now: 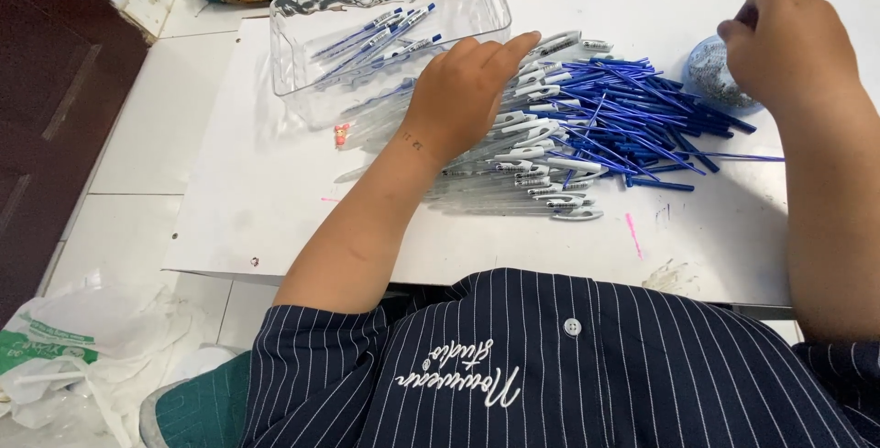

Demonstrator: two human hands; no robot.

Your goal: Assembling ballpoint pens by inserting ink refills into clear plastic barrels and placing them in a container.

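Head view: left hand lay flat, open, on heaped clear plastic pen barrels; right hand pinched into small blue tub, contents unclear. A nudge could roll barrels off white bench.

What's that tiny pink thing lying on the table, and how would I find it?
Start at the white board tabletop and find the clear plastic box holding finished blue pens at its far left. Just below the box's near corner, left of the person's left hand, lies a tiny pink and red figure-shaped trinket. Everything nearby is long, clear or blue; it alone is small and pink.
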